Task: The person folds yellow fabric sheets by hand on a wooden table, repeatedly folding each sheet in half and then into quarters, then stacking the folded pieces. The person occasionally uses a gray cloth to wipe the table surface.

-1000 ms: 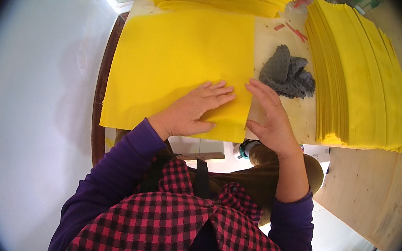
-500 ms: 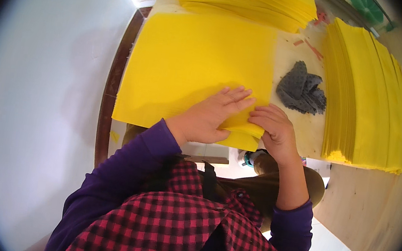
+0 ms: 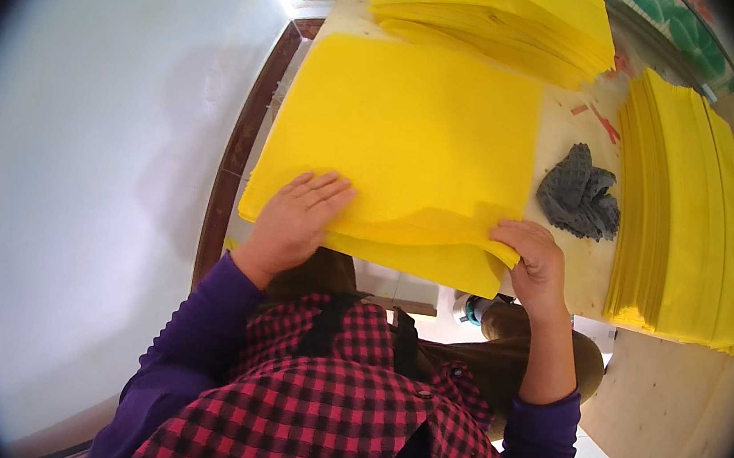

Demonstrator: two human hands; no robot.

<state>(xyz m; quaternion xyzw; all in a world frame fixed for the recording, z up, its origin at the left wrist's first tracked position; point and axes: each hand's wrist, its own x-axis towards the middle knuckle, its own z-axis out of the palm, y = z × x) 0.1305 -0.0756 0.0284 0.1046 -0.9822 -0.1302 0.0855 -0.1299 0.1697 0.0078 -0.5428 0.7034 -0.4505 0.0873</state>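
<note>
A large yellow fabric sheet [image 3: 413,135] lies before me on the pale table top, and its near edge hangs toward my lap. Flat on the sheet's near left edge rests my left hand [image 3: 294,224], its fingers stretched out. At the near right corner my right hand [image 3: 540,263] pinches the sheet's edge between thumb and fingers. That edge is lifted slightly and folds back, with another yellow layer [image 3: 461,270] showing beneath it. Whether that layer is the same sheet I cannot tell.
A crumpled dark grey cloth [image 3: 578,193] lies right of the sheet, near some red scraps [image 3: 604,122]. Yellow fabric stacks stand at the back [image 3: 497,15] and along the right [image 3: 690,218]. A white wall [image 3: 115,158] rises at left.
My left hand has slid left along the near edge, away from my right hand. My right hand keeps to the corner, where the edge now lies more spread out. The view has shifted slightly.
</note>
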